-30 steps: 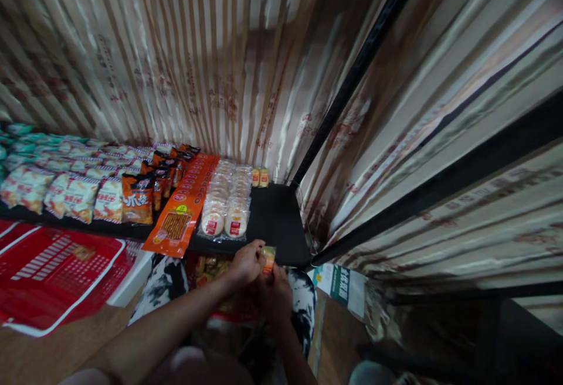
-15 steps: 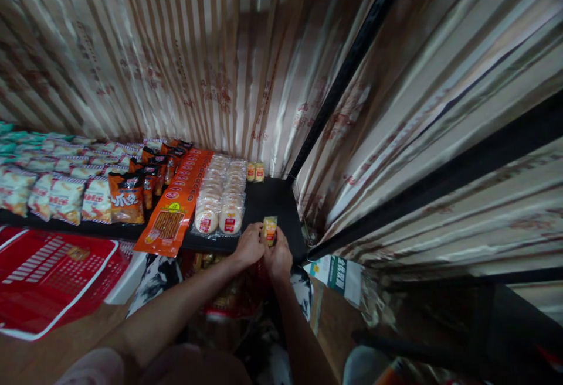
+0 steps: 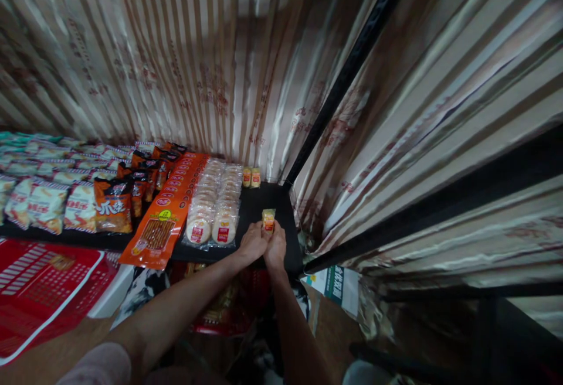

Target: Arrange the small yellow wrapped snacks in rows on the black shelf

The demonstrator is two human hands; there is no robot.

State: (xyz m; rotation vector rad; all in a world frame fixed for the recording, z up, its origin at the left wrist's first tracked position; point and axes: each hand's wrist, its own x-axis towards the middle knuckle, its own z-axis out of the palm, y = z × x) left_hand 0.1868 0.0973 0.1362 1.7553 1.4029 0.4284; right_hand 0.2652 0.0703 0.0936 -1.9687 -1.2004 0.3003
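Between them, my left hand (image 3: pixel 254 242) and my right hand (image 3: pixel 275 246) pinch one small yellow snack packet (image 3: pixel 268 220) with a red label. Both are closed on its lower part, just above the black shelf (image 3: pixel 259 206). Two like packets (image 3: pixel 251 177) stand side by side at the back of the shelf, against the curtain. Left of my hands are two rows of round white crackers (image 3: pixel 224 230) in clear wrappers. Beside those lies a long orange snack pack (image 3: pixel 160 227), its near end overhanging the shelf edge.
Orange-and-black bags (image 3: pixel 113 204) and white snack bags (image 3: pixel 46 204) fill the left of the shelf. Black metal posts (image 3: pixel 338 92) frame its right corner, before a striped curtain (image 3: pixel 220 51). Below left sits a red basket (image 3: pixel 39 291); a red bag of golden packets (image 3: pixel 224 303) is under my arms.
Both hands have moved slightly farther over the shelf with the yellow packet held between them. My view has shifted a little, so the shelf goods appear farther left and lower.
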